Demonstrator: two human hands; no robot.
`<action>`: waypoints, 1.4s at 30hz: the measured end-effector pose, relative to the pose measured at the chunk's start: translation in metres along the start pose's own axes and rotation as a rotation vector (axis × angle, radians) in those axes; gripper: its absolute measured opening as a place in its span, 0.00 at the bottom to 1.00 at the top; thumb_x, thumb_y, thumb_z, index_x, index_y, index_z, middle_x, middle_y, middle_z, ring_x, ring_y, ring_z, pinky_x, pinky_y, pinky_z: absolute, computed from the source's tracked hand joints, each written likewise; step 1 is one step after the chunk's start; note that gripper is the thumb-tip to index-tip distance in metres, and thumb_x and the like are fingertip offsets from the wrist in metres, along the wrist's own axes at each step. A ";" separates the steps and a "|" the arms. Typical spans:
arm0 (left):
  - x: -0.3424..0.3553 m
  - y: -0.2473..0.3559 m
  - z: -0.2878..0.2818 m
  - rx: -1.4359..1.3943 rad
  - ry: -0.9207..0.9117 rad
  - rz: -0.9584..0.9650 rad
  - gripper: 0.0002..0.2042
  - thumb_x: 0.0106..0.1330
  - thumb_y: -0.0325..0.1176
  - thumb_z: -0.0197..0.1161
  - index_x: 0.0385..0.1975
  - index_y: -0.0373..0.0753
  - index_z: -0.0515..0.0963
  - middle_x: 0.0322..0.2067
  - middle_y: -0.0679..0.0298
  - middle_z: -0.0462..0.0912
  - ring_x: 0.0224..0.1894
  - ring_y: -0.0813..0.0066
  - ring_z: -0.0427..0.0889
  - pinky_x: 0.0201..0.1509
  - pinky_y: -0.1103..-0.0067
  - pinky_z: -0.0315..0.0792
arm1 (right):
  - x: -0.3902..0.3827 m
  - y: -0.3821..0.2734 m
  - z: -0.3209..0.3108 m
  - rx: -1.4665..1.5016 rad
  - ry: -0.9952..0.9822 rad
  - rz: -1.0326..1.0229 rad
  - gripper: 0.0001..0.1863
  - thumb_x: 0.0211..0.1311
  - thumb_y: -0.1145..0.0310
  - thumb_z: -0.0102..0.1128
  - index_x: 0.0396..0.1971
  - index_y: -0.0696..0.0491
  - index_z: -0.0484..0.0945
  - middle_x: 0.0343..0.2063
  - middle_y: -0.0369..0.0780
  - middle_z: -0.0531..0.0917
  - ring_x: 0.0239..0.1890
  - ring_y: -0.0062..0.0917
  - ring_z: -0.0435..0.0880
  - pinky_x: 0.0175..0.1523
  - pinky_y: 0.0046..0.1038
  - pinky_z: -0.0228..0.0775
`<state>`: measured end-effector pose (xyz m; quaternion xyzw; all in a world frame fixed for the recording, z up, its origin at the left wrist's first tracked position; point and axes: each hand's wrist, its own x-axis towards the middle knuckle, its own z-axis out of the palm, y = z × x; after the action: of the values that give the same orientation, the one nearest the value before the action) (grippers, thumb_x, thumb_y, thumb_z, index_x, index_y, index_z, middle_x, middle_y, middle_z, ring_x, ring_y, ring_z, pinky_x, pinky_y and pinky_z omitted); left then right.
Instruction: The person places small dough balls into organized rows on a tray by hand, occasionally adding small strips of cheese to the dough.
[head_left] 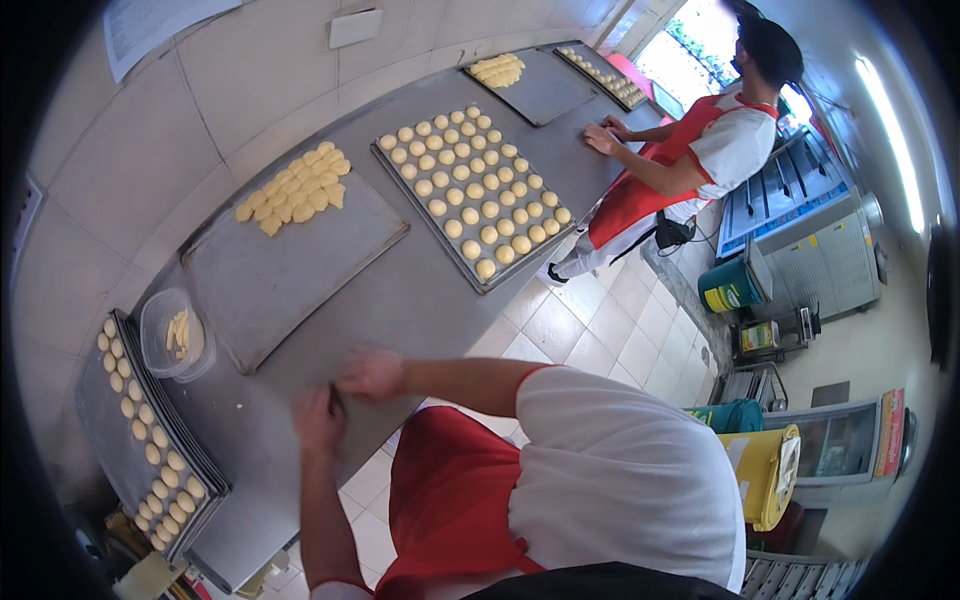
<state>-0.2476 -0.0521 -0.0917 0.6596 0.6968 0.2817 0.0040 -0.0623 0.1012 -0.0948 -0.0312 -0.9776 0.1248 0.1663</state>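
My left hand (320, 418) is on the steel worktable (420, 320) near its front edge, fingers curled downward. My right hand (372, 374) is just right of it, also curled and slightly blurred; whatever lies under either hand's fingers is hidden. Above them, a bare-fronted baking sheet (280, 285) holds flattened dough pieces (295, 190) at its back. Left of it sits a clear plastic tub (172, 335) with pale strips inside. Stacked trays (205, 495) at the left edge carry dough balls (155, 455).
A tray of round dough balls (470, 195) sits mid-table, with more trays (535, 90) farther back. A co-worker in a red apron (665, 180) stands at the table's right, hands (610, 135) on it. Bins (755, 470) and equipment line the right wall.
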 end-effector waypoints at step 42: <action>-0.117 -0.367 -0.381 -0.146 -0.153 -0.462 0.18 0.62 0.32 0.73 0.53 0.41 0.87 0.49 0.55 0.87 0.50 0.52 0.87 0.55 0.64 0.81 | 0.505 -0.253 0.084 0.270 -0.326 0.063 0.19 0.59 0.75 0.69 0.51 0.55 0.82 0.49 0.44 0.82 0.55 0.43 0.85 0.59 0.44 0.82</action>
<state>-0.7125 -0.2973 0.0404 0.5002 0.8046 0.2720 0.1684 -0.5710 -0.1115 0.0529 -0.0186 -0.9646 0.2630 0.0048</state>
